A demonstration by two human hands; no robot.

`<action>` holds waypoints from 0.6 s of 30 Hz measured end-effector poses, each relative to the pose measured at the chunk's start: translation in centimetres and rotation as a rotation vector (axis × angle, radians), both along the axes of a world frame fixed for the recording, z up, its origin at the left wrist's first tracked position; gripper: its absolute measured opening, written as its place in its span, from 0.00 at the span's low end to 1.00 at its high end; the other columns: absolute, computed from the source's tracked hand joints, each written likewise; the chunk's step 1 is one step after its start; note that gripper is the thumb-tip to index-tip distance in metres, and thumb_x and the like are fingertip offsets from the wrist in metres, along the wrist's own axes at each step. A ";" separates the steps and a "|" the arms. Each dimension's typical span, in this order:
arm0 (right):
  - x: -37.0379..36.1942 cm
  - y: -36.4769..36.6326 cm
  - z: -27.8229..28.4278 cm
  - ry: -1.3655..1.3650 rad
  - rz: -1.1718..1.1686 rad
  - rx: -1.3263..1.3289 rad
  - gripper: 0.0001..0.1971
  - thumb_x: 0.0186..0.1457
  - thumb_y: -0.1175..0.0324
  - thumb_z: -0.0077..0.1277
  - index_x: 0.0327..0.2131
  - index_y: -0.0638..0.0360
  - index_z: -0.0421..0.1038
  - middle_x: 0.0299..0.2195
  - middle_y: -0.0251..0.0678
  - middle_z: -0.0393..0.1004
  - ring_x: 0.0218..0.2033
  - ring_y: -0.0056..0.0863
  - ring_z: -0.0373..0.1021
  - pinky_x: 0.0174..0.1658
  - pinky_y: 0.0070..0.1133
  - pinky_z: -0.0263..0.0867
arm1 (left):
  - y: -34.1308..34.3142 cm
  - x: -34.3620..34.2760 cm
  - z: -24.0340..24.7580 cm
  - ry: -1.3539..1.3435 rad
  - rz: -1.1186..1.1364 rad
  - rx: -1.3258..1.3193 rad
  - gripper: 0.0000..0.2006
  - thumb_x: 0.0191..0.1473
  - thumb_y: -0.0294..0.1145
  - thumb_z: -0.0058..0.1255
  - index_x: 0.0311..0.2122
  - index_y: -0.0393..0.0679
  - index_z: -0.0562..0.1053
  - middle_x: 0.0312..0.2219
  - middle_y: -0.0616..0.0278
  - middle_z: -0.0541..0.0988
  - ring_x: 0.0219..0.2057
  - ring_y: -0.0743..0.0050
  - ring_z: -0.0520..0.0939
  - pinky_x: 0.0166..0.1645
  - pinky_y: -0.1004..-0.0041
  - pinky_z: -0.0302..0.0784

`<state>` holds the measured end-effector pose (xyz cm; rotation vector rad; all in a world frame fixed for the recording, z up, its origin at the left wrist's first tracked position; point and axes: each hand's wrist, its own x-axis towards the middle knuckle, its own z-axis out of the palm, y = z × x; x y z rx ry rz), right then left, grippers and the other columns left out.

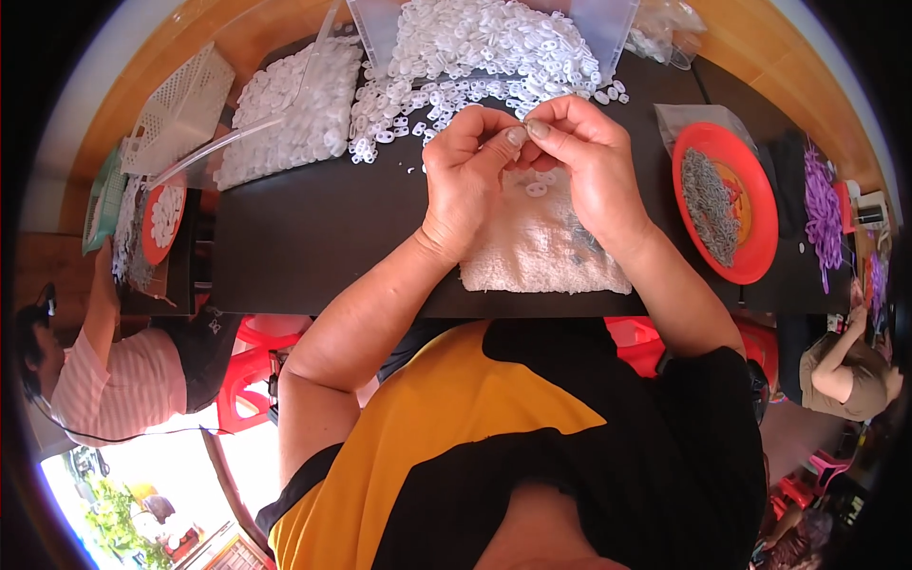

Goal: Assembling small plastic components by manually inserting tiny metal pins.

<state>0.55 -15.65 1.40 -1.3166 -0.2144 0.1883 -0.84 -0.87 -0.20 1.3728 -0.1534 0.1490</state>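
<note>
My left hand (465, 176) and my right hand (598, 166) meet above a folded pale cloth (518, 261). Thumbs and index fingers are pinched together, tip to tip. Whatever sits between them is too small and covered to make out. A few white oval plastic pieces with two holes (537, 189) lie on the cloth, just under my fingers. Small grey bits (584, 237) rest by my right wrist. Beyond my hands, many more of the white pieces (437, 100) spill over the dark table (313, 242).
A clear plastic bin (617, 43) heaped with white pieces stands at the back, beside a full clear bag (294, 114). At right is a red bowl (758, 249) of grey pieces (708, 204); purple pieces (822, 218) lie farther right. Other people sit left (123, 380) and right (845, 380).
</note>
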 end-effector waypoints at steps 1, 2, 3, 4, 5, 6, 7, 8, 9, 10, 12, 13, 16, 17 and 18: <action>0.1 0.1 -0.2 -0.051 -0.024 -0.018 0.04 0.57 0.73 0.50 0.35 0.63 0.70 0.27 0.31 0.73 0.29 0.17 0.70 0.35 0.16 0.68 | 0.1 0.0 0.0 0.082 -0.028 -0.078 0.02 0.56 0.22 0.50 0.34 0.35 0.73 0.26 0.63 0.77 0.23 0.82 0.74 0.24 0.81 0.66; 0.1 0.1 -0.3 -0.103 -0.048 -0.036 0.04 0.57 0.73 0.50 0.34 0.63 0.70 0.27 0.31 0.74 0.29 0.17 0.70 0.35 0.16 0.68 | 0.1 0.0 0.1 0.083 -0.027 -0.079 0.02 0.56 0.22 0.50 0.34 0.35 0.73 0.26 0.63 0.77 0.23 0.82 0.74 0.24 0.81 0.66; 0.1 0.2 -0.3 -0.102 -0.048 -0.038 0.04 0.57 0.73 0.50 0.34 0.63 0.70 0.27 0.31 0.74 0.29 0.17 0.70 0.35 0.16 0.68 | 0.1 0.0 0.3 0.128 -0.044 -0.117 0.03 0.56 0.22 0.50 0.34 0.34 0.73 0.26 0.61 0.77 0.23 0.81 0.74 0.24 0.80 0.66; 0.0 0.2 -0.3 -0.133 -0.053 -0.054 0.03 0.57 0.74 0.50 0.34 0.63 0.70 0.28 0.31 0.74 0.29 0.17 0.70 0.35 0.16 0.68 | 0.1 -0.1 0.4 0.173 -0.062 -0.157 0.03 0.56 0.22 0.49 0.34 0.34 0.73 0.26 0.59 0.77 0.23 0.80 0.74 0.24 0.80 0.67; 0.0 0.3 -0.4 -0.163 -0.058 -0.071 0.03 0.57 0.74 0.50 0.34 0.63 0.70 0.28 0.31 0.74 0.29 0.17 0.70 0.35 0.16 0.67 | 0.1 -0.1 0.4 0.175 -0.063 -0.160 0.03 0.56 0.22 0.49 0.34 0.34 0.73 0.26 0.59 0.77 0.23 0.80 0.74 0.24 0.80 0.67; 0.0 0.3 -0.5 -0.162 -0.058 -0.074 0.03 0.57 0.74 0.50 0.34 0.63 0.70 0.28 0.31 0.74 0.29 0.17 0.70 0.35 0.16 0.67 | 0.1 -0.1 0.4 0.195 -0.087 -0.229 0.03 0.55 0.21 0.50 0.35 0.33 0.73 0.27 0.59 0.78 0.23 0.79 0.75 0.25 0.80 0.67; 0.1 0.3 -0.5 -0.168 -0.069 -0.046 0.03 0.57 0.74 0.50 0.34 0.63 0.70 0.28 0.31 0.73 0.29 0.17 0.70 0.35 0.16 0.67 | 0.1 -0.1 0.4 0.215 -0.113 -0.298 0.04 0.55 0.21 0.50 0.35 0.32 0.73 0.27 0.58 0.78 0.23 0.78 0.75 0.25 0.80 0.67; 0.2 0.3 -0.6 -0.174 -0.081 -0.019 0.03 0.57 0.74 0.50 0.34 0.63 0.70 0.28 0.31 0.73 0.29 0.17 0.70 0.36 0.15 0.67 | 0.1 -0.1 0.3 0.216 -0.115 -0.302 0.04 0.55 0.21 0.50 0.35 0.32 0.73 0.27 0.58 0.78 0.23 0.78 0.75 0.25 0.80 0.67; 0.3 0.2 -0.6 -0.173 -0.082 -0.023 0.03 0.57 0.74 0.50 0.34 0.63 0.70 0.28 0.31 0.73 0.29 0.17 0.70 0.36 0.15 0.67 | 0.2 -0.2 0.1 0.163 -0.118 -0.285 0.04 0.54 0.20 0.51 0.35 0.32 0.73 0.28 0.57 0.78 0.24 0.78 0.75 0.25 0.79 0.68; 0.3 0.2 -0.6 -0.142 -0.087 -0.014 0.03 0.57 0.74 0.50 0.34 0.63 0.70 0.28 0.31 0.73 0.29 0.17 0.70 0.36 0.15 0.67 | 0.2 -0.2 0.0 0.111 -0.118 -0.266 0.04 0.54 0.20 0.51 0.36 0.32 0.73 0.28 0.57 0.79 0.24 0.77 0.75 0.26 0.79 0.68; 0.2 0.2 -0.5 -0.110 -0.089 -0.007 0.03 0.57 0.74 0.50 0.34 0.63 0.70 0.28 0.31 0.74 0.29 0.17 0.71 0.36 0.16 0.67 | 0.2 -0.2 -0.1 0.102 -0.109 -0.264 0.05 0.53 0.19 0.52 0.36 0.32 0.74 0.28 0.57 0.79 0.24 0.77 0.75 0.26 0.79 0.68; 0.1 0.3 -0.5 -0.108 -0.096 0.005 0.03 0.57 0.74 0.50 0.34 0.64 0.71 0.28 0.32 0.74 0.30 0.18 0.71 0.36 0.16 0.67 | 0.2 -0.2 0.0 0.091 -0.101 -0.257 0.05 0.52 0.18 0.52 0.36 0.32 0.74 0.28 0.58 0.79 0.24 0.77 0.75 0.26 0.80 0.68; -0.1 0.6 -0.6 -0.101 -0.110 0.029 0.04 0.56 0.74 0.51 0.34 0.64 0.71 0.28 0.32 0.74 0.30 0.19 0.71 0.36 0.16 0.67 | 0.2 -0.1 0.3 0.142 -0.038 -0.227 0.05 0.52 0.18 0.53 0.36 0.33 0.75 0.28 0.59 0.79 0.24 0.78 0.75 0.26 0.80 0.67; -0.1 0.7 -0.6 -0.096 -0.120 0.042 0.04 0.56 0.74 0.51 0.34 0.64 0.71 0.28 0.32 0.74 0.30 0.19 0.72 0.36 0.16 0.67 | 0.2 -0.1 0.3 0.143 -0.036 -0.229 0.05 0.52 0.18 0.53 0.36 0.33 0.75 0.28 0.59 0.79 0.24 0.78 0.75 0.26 0.80 0.67; -0.1 0.6 -0.6 -0.094 -0.118 0.041 0.04 0.56 0.74 0.51 0.34 0.64 0.71 0.28 0.32 0.74 0.30 0.19 0.72 0.36 0.16 0.67 | 0.0 -0.2 0.3 0.171 -0.020 -0.232 0.05 0.52 0.19 0.54 0.36 0.33 0.75 0.28 0.60 0.79 0.23 0.79 0.74 0.26 0.81 0.67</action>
